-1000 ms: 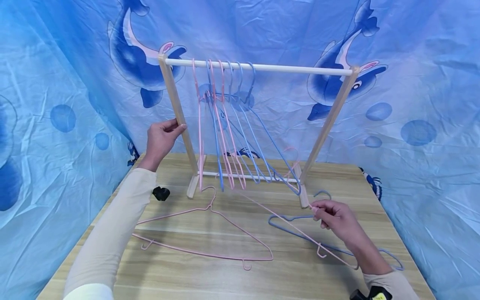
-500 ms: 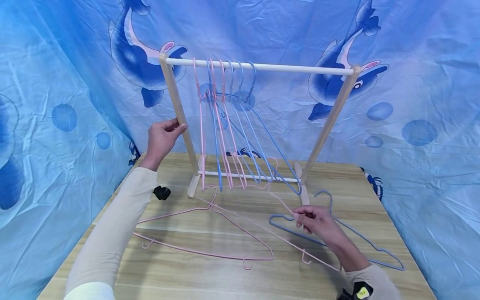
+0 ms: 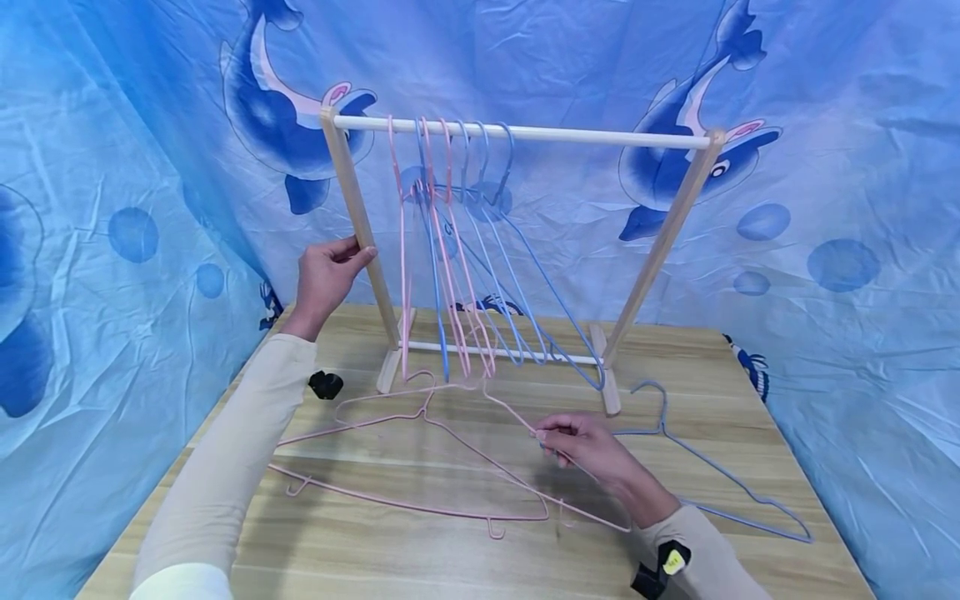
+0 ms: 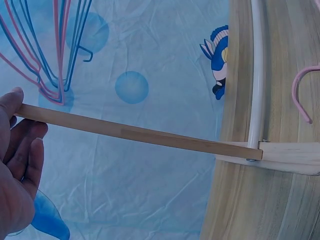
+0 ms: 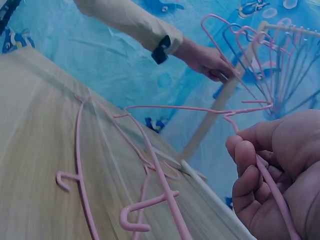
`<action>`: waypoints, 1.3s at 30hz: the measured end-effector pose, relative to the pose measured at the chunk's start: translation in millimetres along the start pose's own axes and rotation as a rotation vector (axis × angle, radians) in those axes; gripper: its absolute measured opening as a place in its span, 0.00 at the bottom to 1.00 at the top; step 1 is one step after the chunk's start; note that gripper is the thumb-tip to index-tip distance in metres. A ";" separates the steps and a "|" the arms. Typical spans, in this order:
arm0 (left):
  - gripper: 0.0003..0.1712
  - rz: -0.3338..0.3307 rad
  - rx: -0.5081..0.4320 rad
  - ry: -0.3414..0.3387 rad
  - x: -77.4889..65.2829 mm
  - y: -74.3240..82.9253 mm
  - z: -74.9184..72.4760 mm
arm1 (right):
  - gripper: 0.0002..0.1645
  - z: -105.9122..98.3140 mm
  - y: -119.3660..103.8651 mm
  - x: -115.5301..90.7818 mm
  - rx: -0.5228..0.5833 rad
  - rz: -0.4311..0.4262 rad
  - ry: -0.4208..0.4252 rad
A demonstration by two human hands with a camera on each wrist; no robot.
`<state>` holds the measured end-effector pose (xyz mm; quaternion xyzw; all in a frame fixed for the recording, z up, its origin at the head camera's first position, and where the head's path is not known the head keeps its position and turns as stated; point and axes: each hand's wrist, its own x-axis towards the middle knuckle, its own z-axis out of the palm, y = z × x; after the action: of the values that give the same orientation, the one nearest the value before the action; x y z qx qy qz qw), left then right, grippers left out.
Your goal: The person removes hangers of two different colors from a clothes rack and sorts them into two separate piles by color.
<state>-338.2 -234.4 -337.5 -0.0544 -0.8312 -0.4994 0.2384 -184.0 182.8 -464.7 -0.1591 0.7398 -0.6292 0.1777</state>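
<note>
- On my head feed, the left hand [image 3: 326,275] pinches the rack's left post [image 3: 350,187] partway up, thumb and fingers to either side of the wood.
- The right hand [image 3: 588,457], near and right of centre, pinches a pink hanger [image 5: 273,192] by one sloping arm, fingers curled.
- I see that hanger aslant at the near side of the rack, overlapping a second pink hanger [image 3: 375,498] lying on the table [image 3: 420,562] (whether the two touch, I can't tell from here).
- A blue hanger [image 3: 663,418] lies at the right, partly hidden by the right hand and forearm.
- Seven hangers [image 3: 442,333], pink and blue, hang from the white rail's [image 3: 600,135] left half.
</note>
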 end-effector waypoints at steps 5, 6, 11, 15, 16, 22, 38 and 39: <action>0.29 0.002 -0.022 -0.014 0.5 -0.3 1.1 | 0.20 20.3 -2.7 16.7 0.042 -0.013 -0.054; 0.29 -0.001 -0.026 -0.017 0.4 -0.3 1.3 | 0.19 24.7 -2.4 20.1 0.052 -0.009 -0.063; 0.28 -0.010 -0.041 -0.021 -0.8 -0.3 2.0 | 0.18 46.6 1.8 35.0 0.100 0.038 -0.089; 0.28 -0.006 -0.046 -0.025 -1.7 1.0 2.6 | 0.20 59.1 7.9 42.2 0.149 0.061 -0.128; 0.28 -0.004 -0.047 -0.026 -1.8 1.4 2.7 | 0.21 61.2 9.9 43.7 0.161 0.063 -0.136; 0.27 0.006 -0.041 -0.013 -2.2 1.4 1.2 | 0.18 67.6 20.5 50.6 0.160 0.075 -0.100; 0.27 0.012 -0.032 -0.001 -3.2 2.9 0.3 | 0.05 75.7 38.6 61.3 -0.366 -0.159 0.110; 0.27 0.011 -0.034 -0.003 -3.3 3.1 0.4 | 0.05 76.3 39.0 61.3 -0.377 -0.163 0.117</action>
<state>-334.4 -232.1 -336.6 -0.0636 -0.8227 -0.5120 0.2389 -203.5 94.1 -518.1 -0.2122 0.8380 -0.5002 0.0501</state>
